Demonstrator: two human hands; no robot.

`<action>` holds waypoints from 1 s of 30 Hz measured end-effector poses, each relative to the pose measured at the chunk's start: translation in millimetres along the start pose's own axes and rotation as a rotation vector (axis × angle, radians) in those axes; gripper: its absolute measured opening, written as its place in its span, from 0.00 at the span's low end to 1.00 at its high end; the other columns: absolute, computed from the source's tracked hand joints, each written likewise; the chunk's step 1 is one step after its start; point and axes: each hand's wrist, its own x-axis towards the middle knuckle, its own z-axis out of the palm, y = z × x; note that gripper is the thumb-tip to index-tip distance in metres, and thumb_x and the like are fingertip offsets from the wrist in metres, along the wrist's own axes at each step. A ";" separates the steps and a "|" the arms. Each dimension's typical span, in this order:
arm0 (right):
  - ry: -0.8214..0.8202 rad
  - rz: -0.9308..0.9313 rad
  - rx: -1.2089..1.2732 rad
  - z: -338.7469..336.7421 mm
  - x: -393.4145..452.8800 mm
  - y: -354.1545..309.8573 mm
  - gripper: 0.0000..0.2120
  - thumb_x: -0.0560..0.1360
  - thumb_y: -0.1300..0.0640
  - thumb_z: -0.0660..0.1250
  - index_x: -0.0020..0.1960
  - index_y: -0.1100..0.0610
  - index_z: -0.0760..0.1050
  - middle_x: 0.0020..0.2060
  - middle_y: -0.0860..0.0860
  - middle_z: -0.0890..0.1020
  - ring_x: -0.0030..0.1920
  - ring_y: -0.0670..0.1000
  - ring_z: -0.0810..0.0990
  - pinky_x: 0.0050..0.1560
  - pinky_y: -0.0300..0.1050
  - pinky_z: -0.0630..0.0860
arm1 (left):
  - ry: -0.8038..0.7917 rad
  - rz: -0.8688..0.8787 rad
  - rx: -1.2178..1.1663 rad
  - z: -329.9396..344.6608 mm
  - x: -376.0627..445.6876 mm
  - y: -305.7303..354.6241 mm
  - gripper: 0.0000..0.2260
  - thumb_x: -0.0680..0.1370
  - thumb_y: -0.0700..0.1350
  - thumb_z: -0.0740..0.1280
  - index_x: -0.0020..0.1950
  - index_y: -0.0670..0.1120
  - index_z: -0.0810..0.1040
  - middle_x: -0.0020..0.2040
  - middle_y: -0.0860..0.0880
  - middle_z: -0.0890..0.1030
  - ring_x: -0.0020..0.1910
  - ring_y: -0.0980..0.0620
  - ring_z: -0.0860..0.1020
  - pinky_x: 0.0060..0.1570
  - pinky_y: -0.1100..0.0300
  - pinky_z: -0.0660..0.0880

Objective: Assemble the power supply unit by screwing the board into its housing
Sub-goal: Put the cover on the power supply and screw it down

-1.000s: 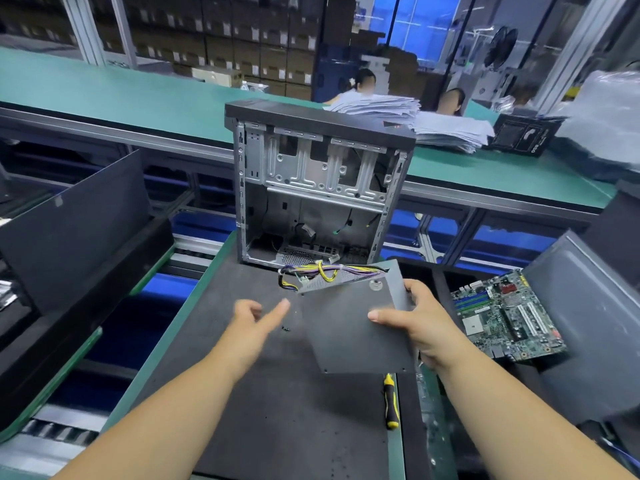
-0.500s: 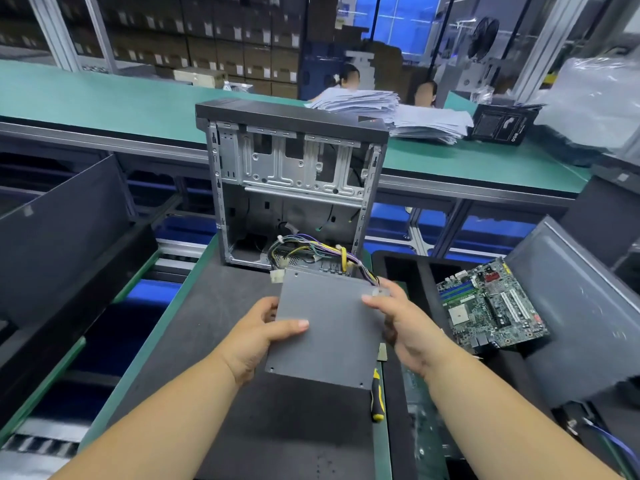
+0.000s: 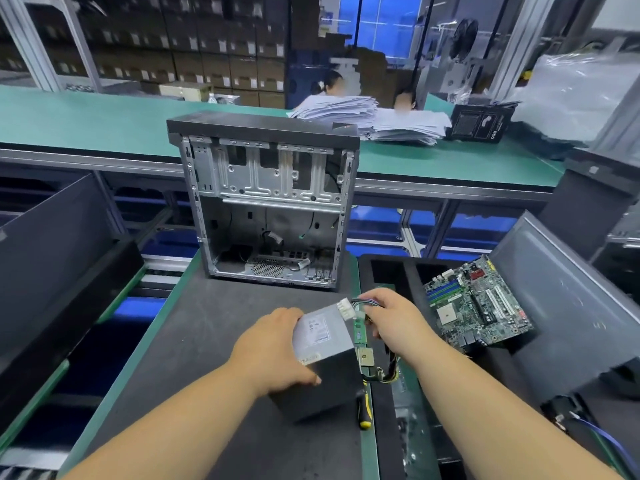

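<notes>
The grey power supply unit (image 3: 322,344) rests on the dark work mat (image 3: 194,341) close in front of me, its labelled face up. My left hand (image 3: 273,348) grips its left side. My right hand (image 3: 388,317) is shut on its cable bundle (image 3: 360,304), whose white connector sticks out by my fingers; more yellow and black wires hang below my wrist. The open computer case (image 3: 266,202) stands upright at the mat's far end, empty inside apart from a few cables. A green motherboard (image 3: 478,306) lies in the black tray to the right.
A yellow-and-black screwdriver (image 3: 363,410) lies on the mat's right edge beside the unit. Dark side panels lean at left (image 3: 52,244) and right (image 3: 571,299). A green bench (image 3: 86,123) with paper stacks (image 3: 374,119) runs behind the case; two people sit beyond it.
The power supply came down from in front of the case onto the mat and turned label up. My right hand shifted from its casing to the cable bundle; the left stays on its side.
</notes>
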 end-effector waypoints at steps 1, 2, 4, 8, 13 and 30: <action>0.024 0.038 0.005 -1.0 3.2 5.9 0.14 0.79 0.59 0.59 0.60 0.48 0.76 0.47 0.50 0.82 0.32 0.49 0.74 0.34 0.41 0.71 | -0.004 0.027 0.024 2.3 3.1 2.0 0.44 0.53 0.69 0.74 0.66 0.59 0.64 0.58 0.61 0.70 0.56 0.56 0.71 0.49 0.58 0.72; 0.056 0.081 0.014 -2.5 5.7 11.7 0.15 0.79 0.59 0.58 0.63 0.49 0.74 0.49 0.51 0.81 0.33 0.49 0.74 0.34 0.40 0.70 | -0.005 0.056 0.051 4.9 6.2 3.3 0.45 0.54 0.68 0.74 0.67 0.58 0.64 0.59 0.60 0.70 0.58 0.55 0.71 0.52 0.58 0.72; 0.109 0.168 0.049 -7.1 9.3 23.6 0.18 0.81 0.58 0.57 0.70 0.52 0.68 0.51 0.51 0.79 0.39 0.49 0.77 0.41 0.45 0.72 | 0.003 0.098 0.087 9.8 12.1 5.3 0.46 0.55 0.67 0.74 0.69 0.56 0.63 0.62 0.59 0.70 0.61 0.54 0.70 0.57 0.58 0.71; 0.103 0.239 0.020 -13.7 12.7 40.8 0.26 0.80 0.55 0.60 0.77 0.52 0.59 0.67 0.56 0.70 0.46 0.51 0.74 0.45 0.48 0.69 | 0.002 0.180 0.098 17.4 21.5 9.5 0.46 0.57 0.67 0.74 0.71 0.55 0.63 0.64 0.57 0.70 0.62 0.53 0.69 0.62 0.59 0.67; -0.037 0.171 -0.114 -10.7 14.6 53.0 0.28 0.77 0.49 0.64 0.76 0.47 0.63 0.70 0.54 0.68 0.61 0.54 0.72 0.60 0.50 0.69 | -0.003 0.241 0.063 24.3 22.4 6.4 0.47 0.59 0.70 0.72 0.74 0.55 0.61 0.68 0.58 0.67 0.68 0.54 0.64 0.71 0.58 0.59; -0.248 0.029 0.159 12.7 14.9 40.2 0.10 0.77 0.60 0.69 0.53 0.46 0.80 0.51 0.47 0.84 0.53 0.48 0.82 0.53 0.44 0.78 | 0.043 -0.341 -1.187 13.8 -4.7 -16.8 0.10 0.79 0.37 0.65 0.57 0.45 0.82 0.53 0.47 0.85 0.57 0.47 0.82 0.62 0.52 0.76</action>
